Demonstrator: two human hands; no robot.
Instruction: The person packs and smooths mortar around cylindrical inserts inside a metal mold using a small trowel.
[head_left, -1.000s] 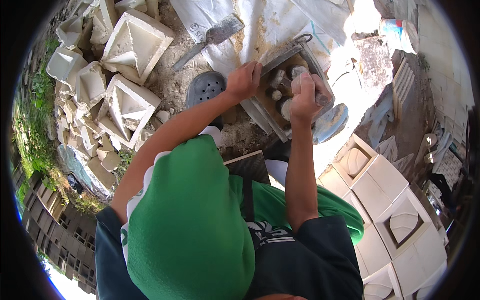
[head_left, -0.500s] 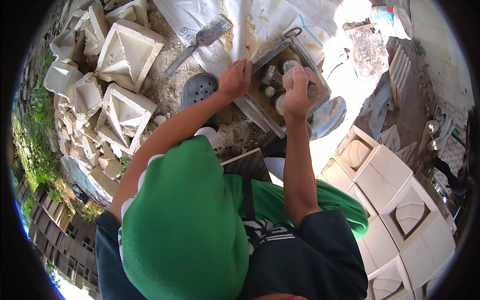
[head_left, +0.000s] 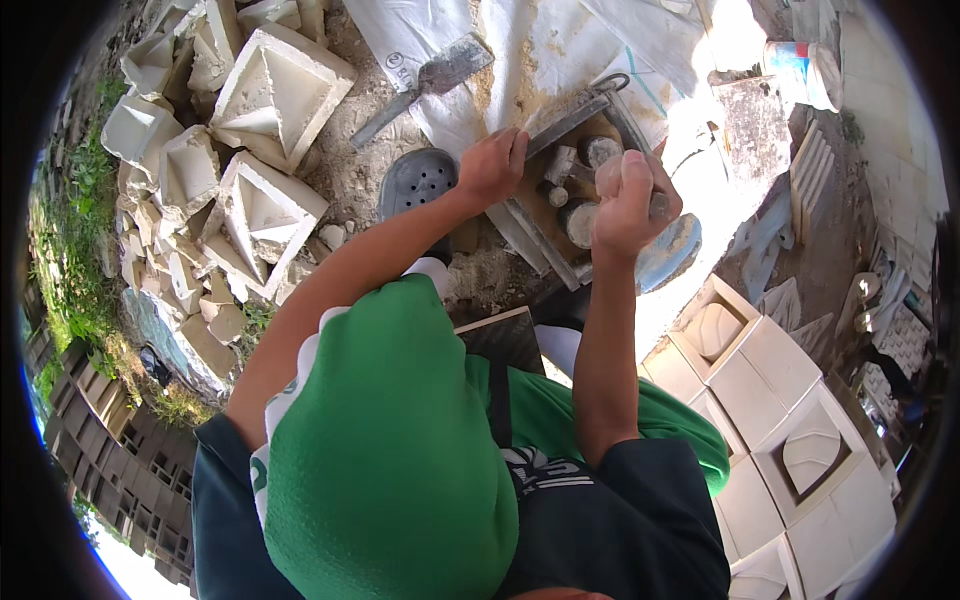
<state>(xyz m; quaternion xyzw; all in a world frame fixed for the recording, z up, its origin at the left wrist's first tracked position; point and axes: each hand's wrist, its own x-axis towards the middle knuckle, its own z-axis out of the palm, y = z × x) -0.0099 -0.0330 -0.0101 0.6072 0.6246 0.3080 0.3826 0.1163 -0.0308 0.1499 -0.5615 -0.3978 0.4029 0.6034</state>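
Note:
A rectangular grey mould frame [head_left: 545, 245] with a loop handle at its far corner lies on the ground ahead of me. My left hand [head_left: 495, 165] is closed on its left edge. My right hand [head_left: 636, 203] is a fist above the frame's right side, wrapped round the handle of what looks like a hammer. The handle's butt end pokes out beside the fist, and the blocky hammer head [head_left: 562, 166] hangs over the inside of the frame. Round grey forms [head_left: 579, 222] show inside the frame; my right hand covers some of that area.
A flat-bladed trowel [head_left: 450, 70] rests on white sacking [head_left: 540, 50] beyond my dark clog [head_left: 425, 180]. Broken pale cast blocks [head_left: 285, 95] are heaped at left. Pale patterned blocks [head_left: 790, 400] stand in rows at lower right. A bucket [head_left: 805, 75] lies at far right.
The whole scene has shifted slightly right and down in the picture. Both hands keep their grips, and little has altered between them and the frame.

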